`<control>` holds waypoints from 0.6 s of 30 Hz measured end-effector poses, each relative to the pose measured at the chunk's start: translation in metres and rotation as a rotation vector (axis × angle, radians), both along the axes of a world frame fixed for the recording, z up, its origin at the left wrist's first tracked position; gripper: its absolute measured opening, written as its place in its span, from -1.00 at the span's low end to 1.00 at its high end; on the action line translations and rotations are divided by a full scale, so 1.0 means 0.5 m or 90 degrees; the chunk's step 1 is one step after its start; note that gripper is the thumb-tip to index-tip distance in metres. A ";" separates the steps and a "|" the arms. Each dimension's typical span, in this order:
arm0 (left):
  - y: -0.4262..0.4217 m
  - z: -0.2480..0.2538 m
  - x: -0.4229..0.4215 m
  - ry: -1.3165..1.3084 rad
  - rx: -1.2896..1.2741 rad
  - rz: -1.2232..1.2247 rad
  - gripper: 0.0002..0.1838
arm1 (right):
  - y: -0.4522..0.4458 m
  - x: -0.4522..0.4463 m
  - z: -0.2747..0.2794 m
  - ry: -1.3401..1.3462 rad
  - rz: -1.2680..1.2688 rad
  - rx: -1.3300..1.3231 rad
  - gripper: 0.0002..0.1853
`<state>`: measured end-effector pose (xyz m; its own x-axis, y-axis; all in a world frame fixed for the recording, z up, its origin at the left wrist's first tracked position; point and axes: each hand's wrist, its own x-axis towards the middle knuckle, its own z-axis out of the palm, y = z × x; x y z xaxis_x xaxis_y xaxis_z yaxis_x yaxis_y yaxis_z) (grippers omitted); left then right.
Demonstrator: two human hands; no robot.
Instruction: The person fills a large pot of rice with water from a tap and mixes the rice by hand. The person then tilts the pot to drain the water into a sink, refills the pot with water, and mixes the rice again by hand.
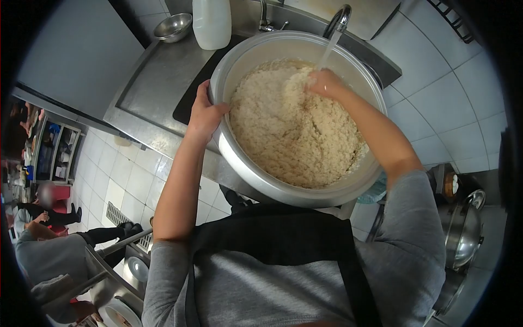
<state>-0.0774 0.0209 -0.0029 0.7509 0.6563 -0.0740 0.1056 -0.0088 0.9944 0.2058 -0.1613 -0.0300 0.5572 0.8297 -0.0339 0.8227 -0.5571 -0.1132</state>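
A large silver pot [238,158] is full of pale, wet grains that look like rice [294,136]. My left hand [207,113] grips the pot's left rim, with the thumb over the inner edge and the fingers outside. Inside the pot, my right hand [326,84] touches the rice near the far side. Its fingers are partly hidden and blurred, so their grip does not show. Water runs from a curved faucet [342,19] into the pot beside that hand.
Behind the pot stand a white plastic jug [212,24] and a metal bowl [173,27] on the steel counter [150,101]. A second tap [265,22] is at the back. Lidded metal pots [463,234] sit at right. Another person [54,259] is at lower left.
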 end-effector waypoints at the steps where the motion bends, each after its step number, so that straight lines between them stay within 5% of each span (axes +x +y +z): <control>1: 0.000 0.000 -0.001 0.004 0.000 0.003 -0.19 | 0.026 0.040 -0.016 0.082 -0.015 0.041 -0.66; 5: 0.013 -0.021 -0.001 -0.010 0.032 0.002 -0.17 | 0.177 0.172 -0.128 0.442 -0.091 0.171 -0.64; 8: 0.013 -0.020 -0.001 -0.005 0.031 -0.003 -0.18 | 0.293 0.031 -0.147 0.528 0.054 0.127 -0.65; 10: 0.014 -0.016 -0.002 0.015 0.053 0.000 -0.18 | 0.320 -0.092 -0.122 0.469 0.284 -0.023 -0.57; 14: 0.011 -0.004 -0.010 0.030 0.092 0.013 -0.20 | 0.248 -0.299 -0.039 0.315 0.499 -0.478 -0.46; 18: 0.010 -0.004 -0.002 -0.011 -0.056 0.030 -0.18 | 0.103 -0.318 -0.008 0.209 0.599 -0.574 -0.51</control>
